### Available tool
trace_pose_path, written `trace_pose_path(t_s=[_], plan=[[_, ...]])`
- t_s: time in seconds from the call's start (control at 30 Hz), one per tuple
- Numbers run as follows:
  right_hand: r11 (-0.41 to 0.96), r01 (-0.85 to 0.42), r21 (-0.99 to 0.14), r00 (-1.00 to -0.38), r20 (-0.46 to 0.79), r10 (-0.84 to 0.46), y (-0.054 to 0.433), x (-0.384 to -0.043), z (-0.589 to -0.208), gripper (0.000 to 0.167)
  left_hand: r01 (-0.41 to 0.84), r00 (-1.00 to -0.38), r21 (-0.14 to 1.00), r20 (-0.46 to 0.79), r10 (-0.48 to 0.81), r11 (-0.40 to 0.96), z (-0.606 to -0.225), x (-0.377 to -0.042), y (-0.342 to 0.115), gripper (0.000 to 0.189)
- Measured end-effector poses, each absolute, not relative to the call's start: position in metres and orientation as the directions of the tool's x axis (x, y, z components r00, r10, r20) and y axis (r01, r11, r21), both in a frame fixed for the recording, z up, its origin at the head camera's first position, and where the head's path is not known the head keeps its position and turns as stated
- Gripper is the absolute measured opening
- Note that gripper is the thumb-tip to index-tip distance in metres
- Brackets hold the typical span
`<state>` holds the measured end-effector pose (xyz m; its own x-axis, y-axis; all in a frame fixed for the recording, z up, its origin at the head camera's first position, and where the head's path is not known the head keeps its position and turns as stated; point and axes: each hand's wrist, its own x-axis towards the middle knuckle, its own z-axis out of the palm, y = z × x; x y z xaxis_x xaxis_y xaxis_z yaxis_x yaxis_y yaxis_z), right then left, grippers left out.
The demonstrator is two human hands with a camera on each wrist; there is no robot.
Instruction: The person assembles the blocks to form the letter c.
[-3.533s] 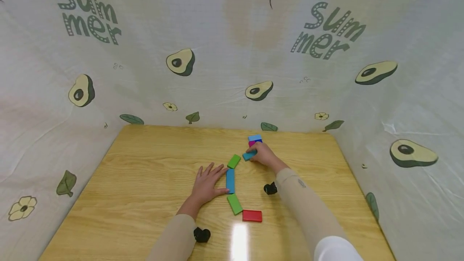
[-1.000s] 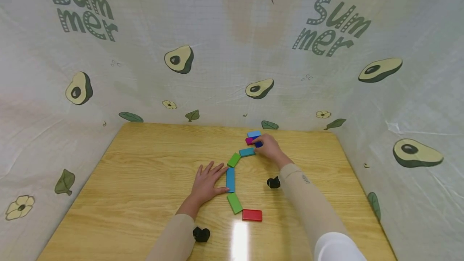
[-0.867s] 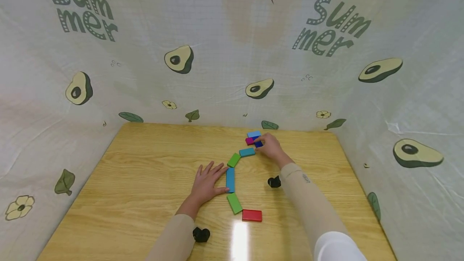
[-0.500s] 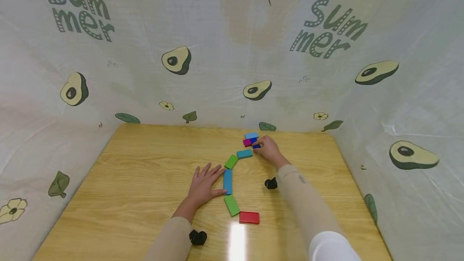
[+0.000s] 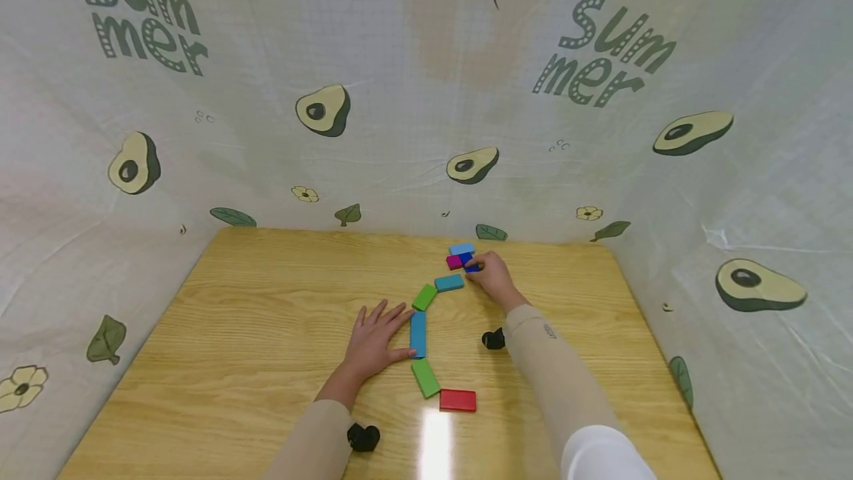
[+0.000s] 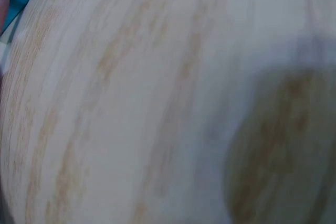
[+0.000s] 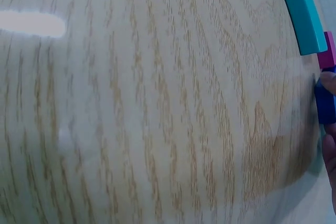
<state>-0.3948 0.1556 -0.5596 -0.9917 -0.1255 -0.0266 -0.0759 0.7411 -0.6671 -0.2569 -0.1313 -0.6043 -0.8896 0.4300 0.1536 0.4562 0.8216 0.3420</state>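
Observation:
My right hand (image 5: 494, 277) pinches a dark blue block (image 5: 466, 258) between finger and thumb at the back of the table, and its finger crosses the block. Against that block lies a magenta block (image 5: 454, 262), with a light blue block (image 5: 461, 249) behind. A teal block (image 5: 449, 283) rests just in front. My left hand (image 5: 372, 341) lies palm down with fingers spread, a fingertip and the thumb touching a long blue block (image 5: 417, 335). Green blocks (image 5: 425, 297) sit at both ends of it, and a red block (image 5: 457, 401) adjoins the nearer one. The left wrist view shows mostly table.
The wooden table (image 5: 280, 280) meets a printed cloth (image 5: 400, 191) at its back and sides. A black wrist device (image 5: 363, 437) sits at my left sleeve, another black device (image 5: 494, 339) at my right. Glare falls on the table near the front.
My right hand has set the teal block beside the far green block and let it go, then moved back to the dark blue block. My left hand has stayed in place.

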Motion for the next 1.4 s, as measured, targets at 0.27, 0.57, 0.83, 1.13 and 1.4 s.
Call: trace_pose_path(t_s=[0.27, 0.57, 0.83, 1.13, 1.4], plan=[[0.719, -0.06, -0.693, -0.996, -0.009, -0.091, 0.166, -0.388, -0.563, 0.021, 0.464, -0.885, 0.341, 0.159, 0.437, 0.817, -0.605, -0.256, -0.129, 0.08], [0.718, -0.068, -0.693, -0.994, -0.013, -0.108, 0.18, -0.384, -0.563, 0.023, 0.461, -0.887, 0.34, 0.151, 0.436, 0.82, -0.607, -0.257, -0.13, 0.082], [0.706, -0.067, -0.705, -0.99, -0.038, -0.133, 0.187, -0.38, -0.565, 0.021, 0.462, -0.886, 0.352, 0.16, 0.434, 0.814, -0.605, -0.257, -0.131, 0.081], [0.713, -0.086, -0.696, -0.986, -0.045, -0.163, 0.191, -0.372, -0.563, 0.021, 0.44, -0.896, 0.36, 0.123, 0.426, 0.823, -0.606, -0.258, -0.13, 0.082], [0.713, -0.108, -0.693, -0.981, -0.043, -0.19, 0.192, -0.363, -0.559, 0.023, 0.436, -0.898, 0.36, 0.117, 0.424, 0.825, -0.608, -0.26, -0.129, 0.082]])
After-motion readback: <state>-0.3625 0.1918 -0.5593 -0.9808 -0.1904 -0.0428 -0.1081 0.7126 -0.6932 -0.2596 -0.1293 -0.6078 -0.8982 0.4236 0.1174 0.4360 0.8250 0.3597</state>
